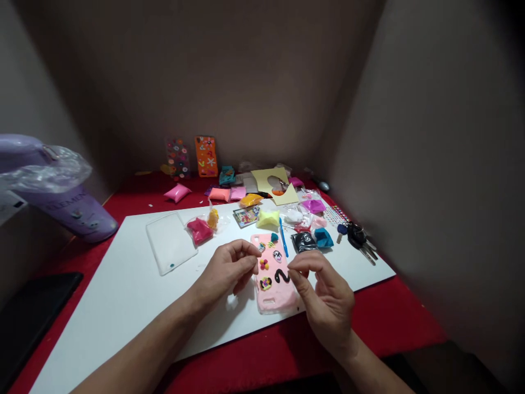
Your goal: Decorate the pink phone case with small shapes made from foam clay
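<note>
A pink phone case lies on the white board, decorated with small clay shapes: a red and yellow flower, a white piece with black lines and a black squiggle. At its left edge is my left hand, thumb and forefinger drawn together. My right hand hovers by the right edge, its thumb and forefinger pinched close to the squiggle. Anything between the fingertips of either hand is too small to make out. Beyond the case lies a blue modelling tool.
Packets of clay, among them black, yellow and red, lie behind the case. A clear case is at left, keys at right. Two decorated cases, one orange, lean at the back. A purple container stands left.
</note>
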`<control>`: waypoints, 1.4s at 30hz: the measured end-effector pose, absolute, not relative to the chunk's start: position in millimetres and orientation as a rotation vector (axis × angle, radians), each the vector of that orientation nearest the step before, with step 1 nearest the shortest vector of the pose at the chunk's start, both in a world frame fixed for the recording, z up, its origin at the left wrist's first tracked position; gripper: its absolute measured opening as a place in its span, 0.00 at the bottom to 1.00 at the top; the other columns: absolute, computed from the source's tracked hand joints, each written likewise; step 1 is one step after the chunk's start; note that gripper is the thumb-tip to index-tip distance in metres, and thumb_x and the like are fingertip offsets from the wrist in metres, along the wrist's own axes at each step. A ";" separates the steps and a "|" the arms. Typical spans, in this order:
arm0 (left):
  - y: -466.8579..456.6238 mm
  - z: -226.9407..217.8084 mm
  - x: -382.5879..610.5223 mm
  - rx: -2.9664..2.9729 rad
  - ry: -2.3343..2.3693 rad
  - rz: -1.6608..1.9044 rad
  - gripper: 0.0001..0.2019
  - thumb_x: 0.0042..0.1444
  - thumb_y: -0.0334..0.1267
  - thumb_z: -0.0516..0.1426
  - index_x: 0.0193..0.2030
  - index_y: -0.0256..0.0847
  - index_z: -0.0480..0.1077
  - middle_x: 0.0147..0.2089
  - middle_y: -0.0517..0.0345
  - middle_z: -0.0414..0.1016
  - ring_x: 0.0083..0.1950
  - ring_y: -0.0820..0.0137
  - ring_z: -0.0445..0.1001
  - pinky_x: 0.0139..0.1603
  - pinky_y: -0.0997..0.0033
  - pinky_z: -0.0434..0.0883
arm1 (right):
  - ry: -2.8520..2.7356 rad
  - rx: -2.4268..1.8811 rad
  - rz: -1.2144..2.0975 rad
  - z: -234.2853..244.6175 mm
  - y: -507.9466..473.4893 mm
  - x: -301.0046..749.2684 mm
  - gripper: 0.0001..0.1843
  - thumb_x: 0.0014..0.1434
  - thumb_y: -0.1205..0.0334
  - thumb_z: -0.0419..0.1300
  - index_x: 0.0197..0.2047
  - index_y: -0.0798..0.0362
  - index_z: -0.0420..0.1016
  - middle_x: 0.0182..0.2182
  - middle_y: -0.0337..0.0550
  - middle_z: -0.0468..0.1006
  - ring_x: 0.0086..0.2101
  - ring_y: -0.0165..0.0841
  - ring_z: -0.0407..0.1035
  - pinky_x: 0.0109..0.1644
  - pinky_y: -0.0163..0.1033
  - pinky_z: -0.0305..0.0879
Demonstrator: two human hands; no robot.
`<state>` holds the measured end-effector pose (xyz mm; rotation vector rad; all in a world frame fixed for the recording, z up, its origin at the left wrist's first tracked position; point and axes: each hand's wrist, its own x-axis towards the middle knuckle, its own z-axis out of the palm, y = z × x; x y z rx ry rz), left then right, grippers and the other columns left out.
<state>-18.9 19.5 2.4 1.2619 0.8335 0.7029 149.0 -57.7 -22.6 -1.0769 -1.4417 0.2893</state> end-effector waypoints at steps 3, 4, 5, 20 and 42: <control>19.2 2.5 -18.4 1.259 0.832 0.708 0.06 0.52 0.35 0.57 0.35 0.36 0.66 0.23 0.65 0.66 0.15 0.82 0.55 0.11 0.82 0.52 | -1.555 -1.074 0.279 -24.8 -61.5 148.8 0.05 0.59 0.72 0.55 0.34 0.53 0.70 0.31 0.44 0.72 0.35 0.35 0.67 0.38 0.43 0.65; 19.1 2.8 -18.1 1.254 0.834 0.713 0.06 0.52 0.36 0.57 0.34 0.36 0.65 0.22 0.65 0.66 0.15 0.82 0.55 0.11 0.82 0.52 | -1.611 -1.062 0.258 -26.5 -62.9 147.9 0.06 0.59 0.73 0.54 0.35 0.53 0.70 0.32 0.44 0.72 0.36 0.35 0.67 0.39 0.44 0.65; 19.0 3.3 -17.7 1.248 0.837 0.720 0.06 0.51 0.36 0.57 0.34 0.36 0.65 0.22 0.65 0.66 0.15 0.82 0.55 0.11 0.82 0.52 | -1.663 -1.047 0.233 -28.5 -64.1 146.6 0.08 0.58 0.74 0.54 0.36 0.53 0.70 0.32 0.45 0.72 0.37 0.36 0.67 0.40 0.44 0.65; 20.6 2.1 -17.5 1.241 0.831 0.725 0.05 0.48 0.32 0.56 0.33 0.35 0.65 0.22 0.65 0.66 0.14 0.82 0.55 0.11 0.82 0.53 | -1.805 -1.192 0.119 -38.9 -57.1 142.5 0.10 0.57 0.74 0.55 0.39 0.51 0.71 0.39 0.47 0.71 0.42 0.39 0.64 0.46 0.50 0.63; 20.4 3.9 -17.3 1.241 0.848 0.714 0.03 0.49 0.30 0.55 0.32 0.34 0.66 0.19 0.68 0.64 0.12 0.83 0.55 0.10 0.83 0.52 | -1.854 -1.267 0.077 -35.9 -51.9 137.1 0.11 0.58 0.71 0.55 0.41 0.50 0.74 0.40 0.47 0.71 0.44 0.40 0.62 0.47 0.50 0.63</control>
